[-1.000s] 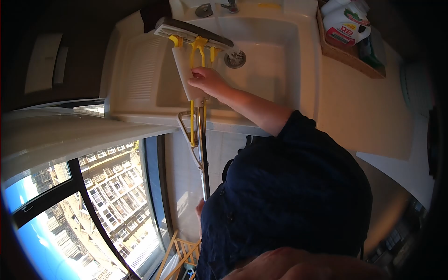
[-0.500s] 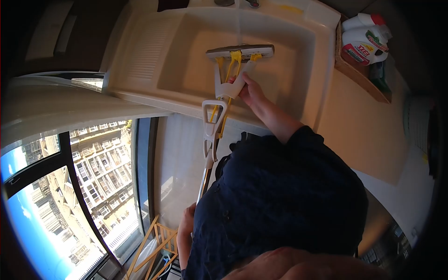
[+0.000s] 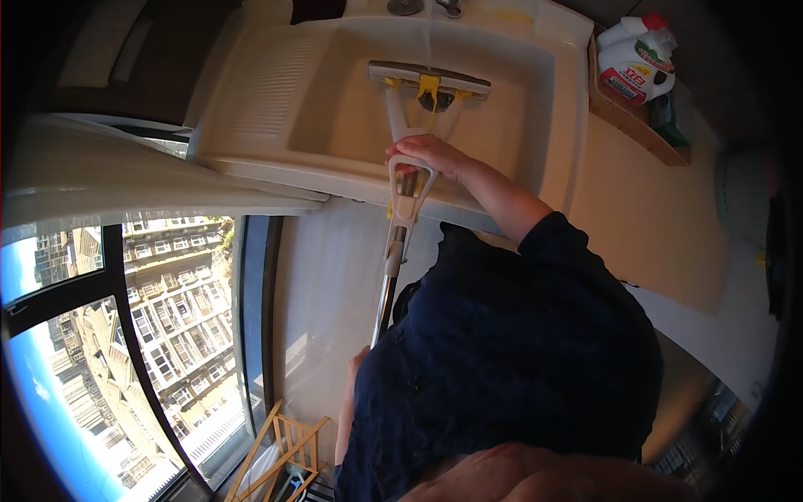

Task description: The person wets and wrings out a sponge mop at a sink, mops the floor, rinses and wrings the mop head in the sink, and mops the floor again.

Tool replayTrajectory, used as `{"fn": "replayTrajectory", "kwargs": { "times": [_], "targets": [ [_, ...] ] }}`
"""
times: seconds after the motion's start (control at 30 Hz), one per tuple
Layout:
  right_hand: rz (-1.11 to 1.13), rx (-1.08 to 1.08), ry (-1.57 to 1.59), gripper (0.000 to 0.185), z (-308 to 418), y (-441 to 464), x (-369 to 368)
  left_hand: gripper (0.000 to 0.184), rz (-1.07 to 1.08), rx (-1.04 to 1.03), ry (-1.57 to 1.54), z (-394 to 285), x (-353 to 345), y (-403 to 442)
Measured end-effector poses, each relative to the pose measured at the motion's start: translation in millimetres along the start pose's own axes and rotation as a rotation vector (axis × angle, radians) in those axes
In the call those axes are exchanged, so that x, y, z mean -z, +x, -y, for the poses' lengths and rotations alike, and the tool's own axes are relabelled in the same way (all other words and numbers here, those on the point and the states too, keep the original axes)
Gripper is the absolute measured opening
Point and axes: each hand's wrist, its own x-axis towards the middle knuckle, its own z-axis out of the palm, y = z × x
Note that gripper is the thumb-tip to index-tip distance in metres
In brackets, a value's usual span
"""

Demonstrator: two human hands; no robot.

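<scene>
A sponge mop (image 3: pixel 405 205) lies across the front edge of the white sink (image 3: pixel 335 180), its wide head (image 3: pixel 431 79) inside the basin. Yellow brackets join the head to a white forked frame. My right hand (image 3: pixel 428 155) is closed around the mop's neck, where the fork meets the white looped lever. Lower down, my left hand (image 3: pixel 360 360) is at the metal pole (image 3: pixel 384 305); its fingers are mostly hidden beside my dark shirt. A faint pale streak, seemingly running water, comes down behind the mop head.
A tap (image 3: pixel 452 8) is at the sink's far edge. On the right counter, a box (image 3: pixel 640 134) holds white detergent bottles (image 3: pixel 636 67). A wooden folding rack (image 3: pixel 288 443) stands at lower left, near the window (image 3: pixel 176 326) and a pale curtain (image 3: pixel 150 184).
My right hand has shifted from the forked frame down the mop to its neck by the lever. The mop head has turned slightly and sits a little farther back in the basin.
</scene>
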Motion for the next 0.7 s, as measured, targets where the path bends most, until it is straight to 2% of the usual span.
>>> {"fn": "replayTrajectory", "kwargs": {
  "times": [0.03, 0.1, 0.13, 0.17, 0.23, 0.27, 0.33, 0.43, 0.5, 0.53, 0.6, 0.63, 0.7],
  "targets": [
    [0.008, -0.005, -0.015, 0.036, 7, -2, -4, 0.035, -0.015, 0.015, -0.011, 5, 0, 2],
    [0.298, -0.078, 0.114, 0.042, 25, -15, -14, 0.036, -0.038, 0.057, -0.023, 8, -3, 6],
    [0.388, -0.049, 0.169, 0.043, 31, -20, -19, 0.037, -0.05, 0.076, -0.025, 12, -5, 5],
    [0.39, -0.051, 0.165, 0.043, 40, -31, -25, 0.037, -0.051, 0.074, -0.029, 12, -10, 3],
    [0.458, 0.11, 0.056, 0.047, 53, -45, -52, 0.045, -0.061, -0.007, -0.039, 16, -13, 4],
    [0.457, 0.111, 0.053, 0.047, 58, -54, -70, 0.045, -0.06, -0.01, -0.04, 19, -14, 7],
    [0.532, 0.315, -0.279, 0.053, 59, -73, -112, 0.046, 0.01, 0.036, -0.041, 28, -17, 13],
    [0.539, 0.437, -0.368, 0.06, 45, -88, -154, 0.048, -0.029, 0.022, -0.168, 52, -29, 28],
    [0.545, 0.585, -0.597, 0.063, 35, -95, -174, 0.048, 0.004, -0.01, -0.188, 13, -16, 17],
    [0.543, 0.584, -0.595, 0.063, 34, -97, -180, 0.049, 0.044, -0.03, -0.211, -4, -11, 9],
    [0.476, 0.633, -0.732, 0.063, 34, -97, -185, 0.048, 0.019, -0.033, -0.153, 3, -10, 17],
    [0.474, 0.633, -0.732, 0.063, 34, -98, -184, 0.047, -0.007, -0.027, -0.099, 6, -8, 18],
    [0.446, 0.429, -0.44, 0.06, 36, -96, -178, 0.046, -0.03, -0.033, -0.04, 1, 2, 14]
  ]
}}
